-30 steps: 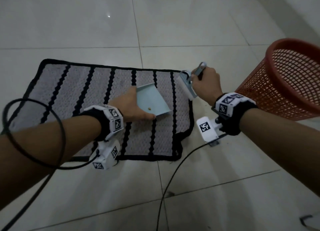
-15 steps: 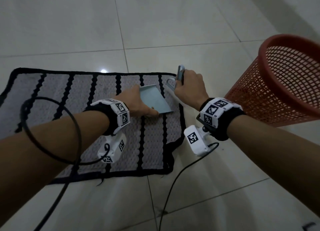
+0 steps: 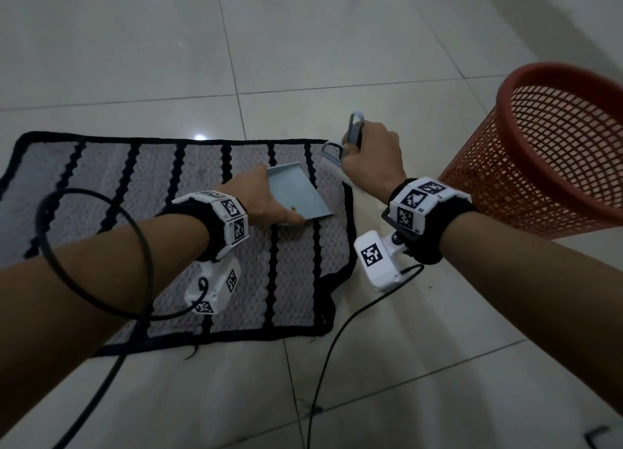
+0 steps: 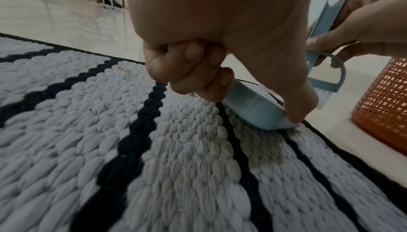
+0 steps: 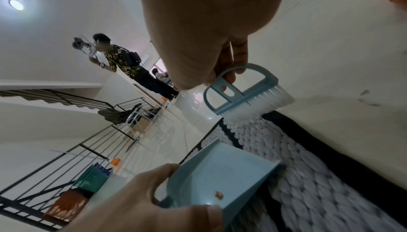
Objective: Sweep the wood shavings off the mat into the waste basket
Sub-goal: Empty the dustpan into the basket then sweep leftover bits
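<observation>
A grey mat [image 3: 151, 195] with black stripes lies on the tiled floor. My left hand [image 3: 266, 202] grips the rear of a pale blue dustpan [image 3: 296, 192] that rests on the mat near its right edge. One small wood shaving [image 3: 294, 208] lies in the pan [image 5: 220, 171]. My right hand [image 3: 367, 155] holds a blue hand brush [image 3: 332, 158] by its handle. The brush's white bristles [image 5: 259, 103] touch the mat's far right border, just beyond the pan's mouth. The red mesh waste basket [image 3: 539, 165] stands on the floor to the right.
Black cables [image 3: 323, 347] trail over the floor and the mat's near edge. A few pale specks [image 4: 122, 71] sit on the mat left of the pan. A person [image 5: 132, 68] stands far off beside a stair railing [image 5: 66, 157].
My right hand has brought the brush leftward, closer to the dustpan's mouth, with the handle tipped more upright. The left hand and the pan have stayed in place.
</observation>
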